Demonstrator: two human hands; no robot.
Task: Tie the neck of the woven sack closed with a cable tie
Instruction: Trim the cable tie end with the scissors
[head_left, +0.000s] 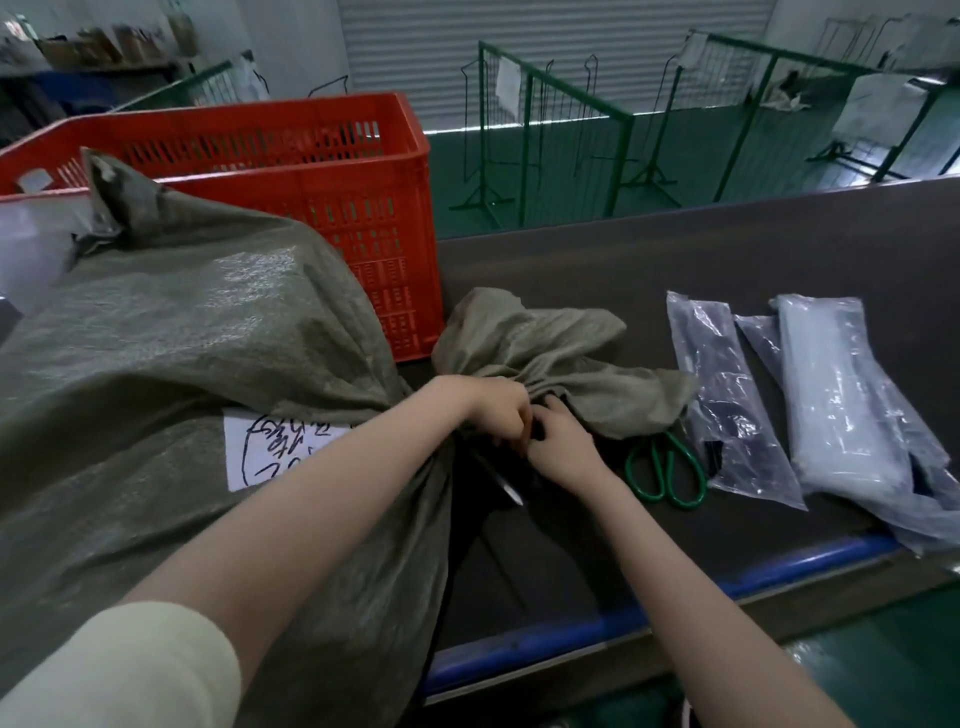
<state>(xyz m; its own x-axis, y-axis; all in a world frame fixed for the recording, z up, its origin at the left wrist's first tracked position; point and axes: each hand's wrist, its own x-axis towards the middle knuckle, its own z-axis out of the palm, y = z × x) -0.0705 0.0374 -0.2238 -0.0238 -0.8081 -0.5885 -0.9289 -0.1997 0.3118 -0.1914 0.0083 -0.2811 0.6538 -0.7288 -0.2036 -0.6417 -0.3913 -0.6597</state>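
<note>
A grey-green woven sack (171, 332) lies on the dark worktop (727, 249), its neck (470, 434) bunched. The left hand (496, 408) and right hand (561, 449) meet there, curled around a black cable tie (501, 480). Green-handled scissors (667, 470) lie just beside, near two clear plastic packets (737, 400).

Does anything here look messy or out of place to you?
Mostly tidy. The green-handled scissors lie partly tucked under the woven sack's flared mouth, and one clear plastic packet overhangs the table's near edge.

coarse woven sack (182, 332), glossy plastic bags (852, 410), perforated plastic crate (363, 208)
</note>
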